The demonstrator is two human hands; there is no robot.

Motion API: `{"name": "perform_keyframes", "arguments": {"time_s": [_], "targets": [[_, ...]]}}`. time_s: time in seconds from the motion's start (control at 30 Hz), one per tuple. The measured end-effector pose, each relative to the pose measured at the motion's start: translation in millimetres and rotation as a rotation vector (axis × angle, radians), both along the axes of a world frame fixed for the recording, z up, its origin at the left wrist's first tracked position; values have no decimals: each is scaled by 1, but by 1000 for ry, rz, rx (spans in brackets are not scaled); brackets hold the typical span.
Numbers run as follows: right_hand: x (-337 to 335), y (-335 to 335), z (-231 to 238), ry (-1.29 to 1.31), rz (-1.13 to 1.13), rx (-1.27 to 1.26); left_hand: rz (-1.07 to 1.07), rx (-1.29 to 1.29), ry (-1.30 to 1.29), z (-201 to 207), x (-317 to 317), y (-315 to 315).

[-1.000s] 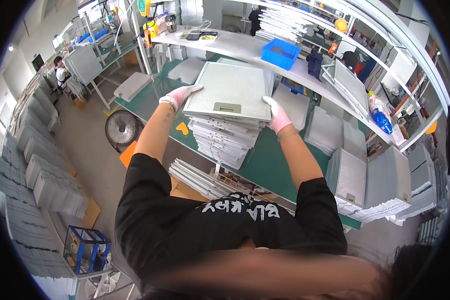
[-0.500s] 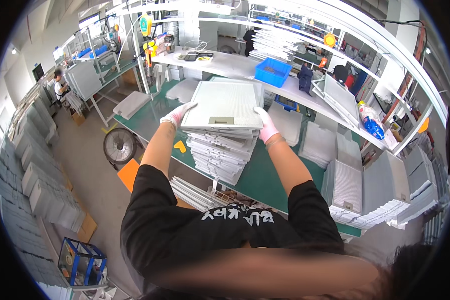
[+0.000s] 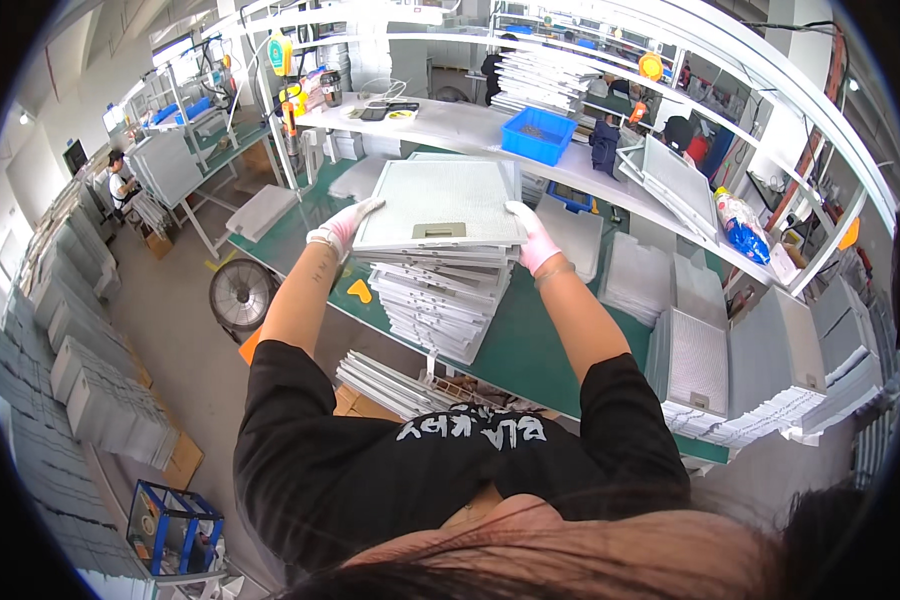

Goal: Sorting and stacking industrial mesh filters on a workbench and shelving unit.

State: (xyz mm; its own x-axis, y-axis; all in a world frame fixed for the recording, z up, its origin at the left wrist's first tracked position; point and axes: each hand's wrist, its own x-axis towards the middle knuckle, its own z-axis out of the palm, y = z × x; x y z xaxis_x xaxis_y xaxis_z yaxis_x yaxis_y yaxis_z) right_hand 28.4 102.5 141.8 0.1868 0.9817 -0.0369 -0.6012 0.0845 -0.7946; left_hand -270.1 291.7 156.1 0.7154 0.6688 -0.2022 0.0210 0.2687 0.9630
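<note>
A pale grey mesh filter panel (image 3: 440, 195) with a small tan latch at its near edge lies on top of a tall, uneven stack of similar panels (image 3: 440, 305). My left hand (image 3: 346, 224), in a white and pink glove, is closed on the panel's left edge, thumb along the top. On the opposite edge my right hand (image 3: 534, 236), gloved the same way, grips near the right side. The fingers under the panel are hidden. The stack stands on a green-topped workbench (image 3: 530, 345).
A blue bin (image 3: 538, 135) sits on the white shelf (image 3: 450, 122) behind the bench. More panels (image 3: 695, 365) are stacked at the right, and others (image 3: 390, 385) lie below the bench edge. A wheel-like round fan (image 3: 242, 293) stands on the floor at left. A seated person (image 3: 120, 182) is farther off.
The held panel has turned slightly, its near right corner a little higher and its left side a bit farther left. Both hands keep their grip. The whole view has shifted slightly.
</note>
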Motion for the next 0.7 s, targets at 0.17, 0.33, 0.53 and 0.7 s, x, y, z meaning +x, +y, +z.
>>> {"name": "perform_keyframes", "arguments": {"time_s": [0.17, 0.33, 0.53, 0.7], "targets": [[-9, -1, 5, -15, 20, 17, -18, -34, -49, -10, -13, 12], [-5, -4, 2, -19, 30, 67, 81, 104, -95, -14, -24, -9], [10, -125, 2, -348, -299, 373, 353, 419, -273, 10, 1, -164], [24, -245, -2, -550, -528, 365, 200, 252, -545, -36, 41, -248]]}}
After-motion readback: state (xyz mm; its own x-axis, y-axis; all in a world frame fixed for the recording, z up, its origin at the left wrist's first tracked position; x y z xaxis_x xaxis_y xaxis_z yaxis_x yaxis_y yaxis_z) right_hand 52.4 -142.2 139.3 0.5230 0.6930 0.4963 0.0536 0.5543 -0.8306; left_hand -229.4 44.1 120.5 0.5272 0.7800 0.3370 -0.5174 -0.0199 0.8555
